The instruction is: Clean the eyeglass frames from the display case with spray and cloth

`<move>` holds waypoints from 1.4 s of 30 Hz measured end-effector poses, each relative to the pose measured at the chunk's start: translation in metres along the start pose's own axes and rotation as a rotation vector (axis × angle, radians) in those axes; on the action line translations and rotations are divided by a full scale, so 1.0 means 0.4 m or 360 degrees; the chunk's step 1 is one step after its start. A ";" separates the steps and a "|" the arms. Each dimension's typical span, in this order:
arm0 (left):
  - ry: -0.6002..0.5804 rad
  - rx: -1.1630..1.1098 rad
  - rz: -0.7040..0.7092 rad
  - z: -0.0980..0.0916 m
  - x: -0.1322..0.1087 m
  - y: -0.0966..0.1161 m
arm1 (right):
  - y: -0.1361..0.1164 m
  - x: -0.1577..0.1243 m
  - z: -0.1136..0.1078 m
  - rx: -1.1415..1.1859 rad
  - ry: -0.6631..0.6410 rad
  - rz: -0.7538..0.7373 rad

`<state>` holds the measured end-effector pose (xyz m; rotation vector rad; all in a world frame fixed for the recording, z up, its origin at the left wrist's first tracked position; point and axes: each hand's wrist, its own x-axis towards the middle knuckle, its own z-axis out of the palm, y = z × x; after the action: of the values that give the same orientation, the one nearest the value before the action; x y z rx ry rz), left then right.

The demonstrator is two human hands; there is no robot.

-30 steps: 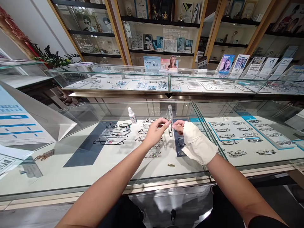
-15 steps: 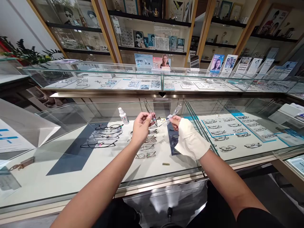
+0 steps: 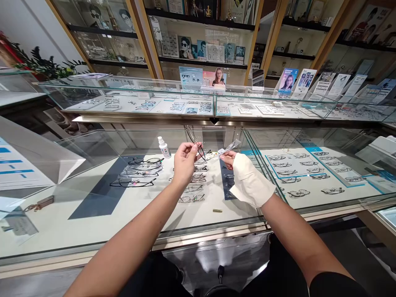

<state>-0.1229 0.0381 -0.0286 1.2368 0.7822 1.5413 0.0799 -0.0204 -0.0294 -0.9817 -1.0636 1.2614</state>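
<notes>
My left hand (image 3: 185, 163) is closed in a pinch on a thin dark eyeglass frame (image 3: 195, 142), held tilted above the glass counter (image 3: 93, 218). My right hand (image 3: 230, 158) is draped with a cream cleaning cloth (image 3: 250, 181), and its fingers pinch a small clear sleeve or tag (image 3: 229, 147) that points up to the right. The two hands are a short gap apart. Under them, inside the case, lie several rows of glasses (image 3: 193, 187).
A small white spray bottle (image 3: 163, 147) stands on the counter left of my hands. A small brass piece (image 3: 217, 210) lies near the front edge. Keys (image 3: 38, 204) and paper sheets lie at far left. More display cases and shelves stand behind.
The frame and the clear sleeve were held together one second ago; now they are apart, the frame in my left hand, the sleeve in my right. The view shifted slightly.
</notes>
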 end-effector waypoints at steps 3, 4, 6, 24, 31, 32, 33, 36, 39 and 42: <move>-0.0008 -0.0019 0.0004 0.001 -0.001 0.003 | 0.007 0.013 -0.004 -0.0073 -0.0027 0.0051; -0.0012 -0.0019 0.0004 0.002 -0.001 0.004 | 0.010 0.020 -0.007 -0.0100 -0.0035 0.0058; -0.0024 -0.0014 0.0002 0.002 -0.001 0.005 | 0.018 0.036 -0.016 -0.0141 -0.0048 0.0067; -0.0196 -0.0089 -0.0178 -0.024 0.028 0.048 | 0.045 0.126 -0.095 -0.0072 -0.0210 0.0194; -0.0676 -0.0054 -0.0403 -0.017 0.013 0.063 | 0.019 0.106 -0.103 0.0166 -0.0325 0.0159; -0.0722 -0.0016 -0.0405 -0.017 0.012 0.064 | 0.017 0.103 -0.103 0.0177 -0.0343 0.0155; -0.0755 0.0034 -0.0390 -0.018 0.011 0.065 | 0.016 0.100 -0.103 0.0175 -0.0371 0.0159; -0.0820 0.0227 -0.0274 -0.017 0.009 0.067 | 0.014 0.094 -0.107 0.0144 -0.0483 0.0160; -0.0863 0.0378 -0.0146 -0.013 0.007 0.064 | 0.010 0.085 -0.112 0.0091 -0.0626 0.0149; -0.0891 0.0448 -0.0088 -0.010 0.003 0.056 | 0.007 0.080 -0.114 0.0035 -0.0724 0.0150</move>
<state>-0.1332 0.0324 -0.0090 1.7341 0.6615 0.9794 0.1238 0.0122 -0.0407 -0.7497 -1.3575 1.6177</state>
